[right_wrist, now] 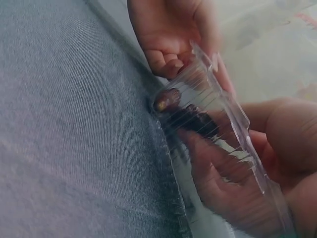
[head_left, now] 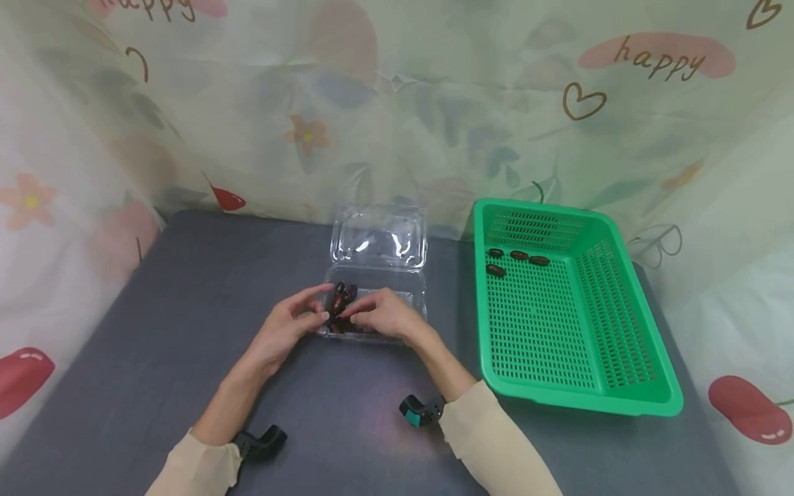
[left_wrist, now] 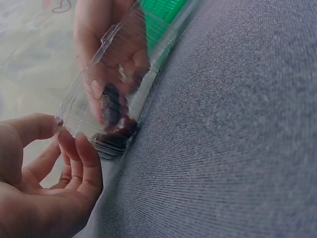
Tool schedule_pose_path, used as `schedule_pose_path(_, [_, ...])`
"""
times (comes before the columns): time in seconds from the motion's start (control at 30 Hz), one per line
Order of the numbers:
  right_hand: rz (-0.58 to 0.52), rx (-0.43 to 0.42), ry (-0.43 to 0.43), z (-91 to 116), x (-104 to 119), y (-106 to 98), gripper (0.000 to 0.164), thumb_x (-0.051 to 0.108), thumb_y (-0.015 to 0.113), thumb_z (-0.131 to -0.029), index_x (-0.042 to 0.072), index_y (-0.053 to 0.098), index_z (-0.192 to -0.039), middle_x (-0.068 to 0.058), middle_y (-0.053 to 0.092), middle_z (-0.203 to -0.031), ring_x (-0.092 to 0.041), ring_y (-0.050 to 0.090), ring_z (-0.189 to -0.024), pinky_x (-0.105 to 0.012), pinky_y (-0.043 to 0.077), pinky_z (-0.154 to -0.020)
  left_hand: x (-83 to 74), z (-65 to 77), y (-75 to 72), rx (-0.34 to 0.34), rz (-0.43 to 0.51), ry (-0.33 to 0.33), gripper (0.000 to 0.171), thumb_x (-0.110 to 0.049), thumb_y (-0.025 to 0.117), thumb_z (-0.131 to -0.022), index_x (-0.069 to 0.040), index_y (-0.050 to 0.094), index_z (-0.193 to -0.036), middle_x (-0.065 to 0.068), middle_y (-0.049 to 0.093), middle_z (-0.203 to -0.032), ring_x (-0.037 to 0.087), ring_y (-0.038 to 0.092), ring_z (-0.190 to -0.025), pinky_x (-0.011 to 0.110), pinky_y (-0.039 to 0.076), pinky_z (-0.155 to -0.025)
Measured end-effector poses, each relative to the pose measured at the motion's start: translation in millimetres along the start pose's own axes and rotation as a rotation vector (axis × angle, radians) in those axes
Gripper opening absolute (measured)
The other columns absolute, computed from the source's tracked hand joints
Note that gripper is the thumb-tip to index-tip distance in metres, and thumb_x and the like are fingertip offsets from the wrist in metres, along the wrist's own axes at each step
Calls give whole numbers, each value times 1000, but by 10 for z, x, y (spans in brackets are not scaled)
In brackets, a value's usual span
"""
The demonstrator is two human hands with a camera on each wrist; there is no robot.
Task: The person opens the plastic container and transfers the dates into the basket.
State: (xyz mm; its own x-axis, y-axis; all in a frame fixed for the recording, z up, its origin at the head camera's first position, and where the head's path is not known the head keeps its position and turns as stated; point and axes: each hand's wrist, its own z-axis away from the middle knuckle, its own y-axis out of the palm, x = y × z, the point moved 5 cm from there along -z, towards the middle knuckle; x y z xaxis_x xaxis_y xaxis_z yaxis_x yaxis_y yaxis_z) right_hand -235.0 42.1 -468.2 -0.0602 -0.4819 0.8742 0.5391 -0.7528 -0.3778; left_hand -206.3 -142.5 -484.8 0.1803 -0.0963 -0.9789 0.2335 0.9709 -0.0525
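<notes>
A clear plastic clamshell box (head_left: 417, 284) stands on the table with its lid (head_left: 380, 238) raised at the back. Dark brown dates (head_left: 339, 300) lie along the left side of its base. My left hand (head_left: 288, 327) pinches the rim at the box's left side, thumb and index finger on the plastic in the left wrist view. Reaching inside the box, my right hand (head_left: 386, 315) pinches a dark date (right_wrist: 202, 123), seen through the clear wall in the right wrist view. Beside it, a lighter brown date (right_wrist: 168, 100) sits in the corner.
To the right stands a green perforated basket (head_left: 645, 331), with several dates (head_left: 520, 255) near its far left corner. A grey cloth (head_left: 205, 296) covers the table. Behind hangs a patterned curtain (head_left: 397, 138). Black bands (head_left: 263, 442) sit at both wrists.
</notes>
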Motion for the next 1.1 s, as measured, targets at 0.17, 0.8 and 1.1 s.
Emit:
schedule_pose_path(0.17, [-158, -61, 48, 4, 5, -30, 15, 6, 65, -95, 0, 77, -103, -9, 73, -84, -11, 66, -67, -29, 57, -66, -4, -12, 3, 0, -7, 7, 49, -8, 64, -96, -13, 52, -144, 9, 52, -101, 16, 58, -86, 29, 50, -78])
schedule_pose_path(0.8, [-208, -140, -73, 514, 553, -361, 17, 2, 68, -93, 1, 73, -109, -13, 72, -100, -22, 73, -77, -36, 58, -72, 23, -22, 25, 1, -12, -6, 48, -11, 65, -96, -15, 54, -142, 10, 53, -102, 18, 59, -88, 29, 50, -79])
schedule_pose_path(1.1, [-86, -189, -104, 865, 727, -726, 18, 11, 72, -91, 12, 75, -109, -7, 75, -93, -17, 73, -82, -34, 54, -82, -44, -18, 19, 1, -6, 0, 51, -7, 64, -95, -13, 52, -144, 9, 51, -101, 14, 58, -84, 27, 50, -79])
